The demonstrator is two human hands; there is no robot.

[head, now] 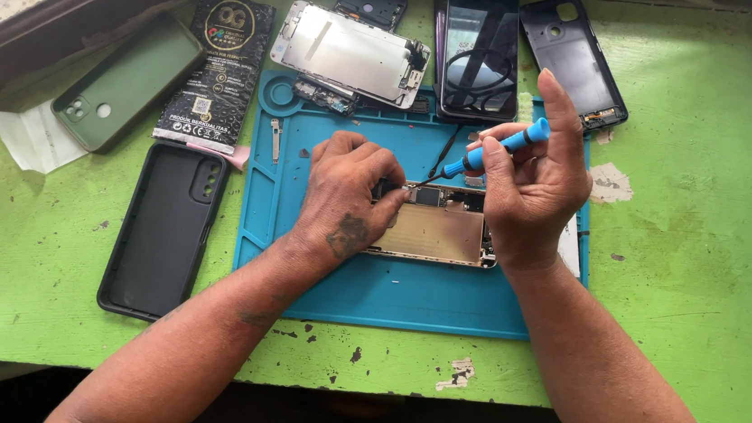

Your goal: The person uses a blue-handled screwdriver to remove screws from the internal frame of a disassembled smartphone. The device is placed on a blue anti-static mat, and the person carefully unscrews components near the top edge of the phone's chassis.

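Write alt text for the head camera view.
A right hand holds a blue screwdriver to an opened phone steadied by the left hand on a blue mat. Phone cases and parts lie around on a green table.

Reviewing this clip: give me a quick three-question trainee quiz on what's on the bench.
1. True or false: the right hand holds a blue screwdriver.
2. What does the left hand press down on? A) the opened phone B) the black case C) the green case
3. What colour is the mat under the opened phone?

Key: 1 true; 2 A; 3 blue.
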